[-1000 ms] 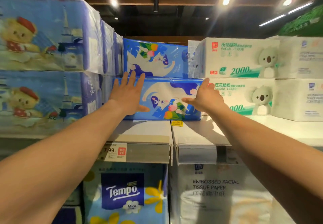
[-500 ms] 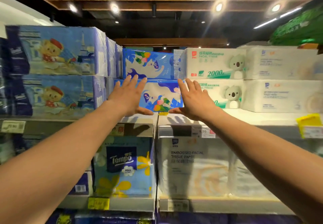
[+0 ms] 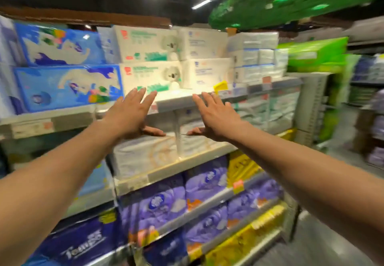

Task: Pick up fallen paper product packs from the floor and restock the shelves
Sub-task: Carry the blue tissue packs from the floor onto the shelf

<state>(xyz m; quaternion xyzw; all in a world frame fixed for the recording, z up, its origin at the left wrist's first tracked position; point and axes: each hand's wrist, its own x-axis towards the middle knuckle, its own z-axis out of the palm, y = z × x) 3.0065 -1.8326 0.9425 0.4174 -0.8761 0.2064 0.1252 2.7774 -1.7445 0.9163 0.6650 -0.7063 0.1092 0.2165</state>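
Both hands are up in front of the shelves and hold nothing. The left hand (image 3: pixel 129 116) has its fingers straight and spread wide, and so does the right hand (image 3: pixel 216 116). A blue pack (image 3: pixel 66 87) lies on the top shelf (image 3: pixel 178 96), off to the left of the hands. The view is blurry, but this pack looks put away. The bit of floor (image 3: pixel 307 243) that shows has no packs.

A single wide-angle camera, worn on the head, faces forward and slightly down at the shelves (image 3: pixel 178 102), near them, rolled so their edges climb toward 2 o'clock; the view is motion-blurred.
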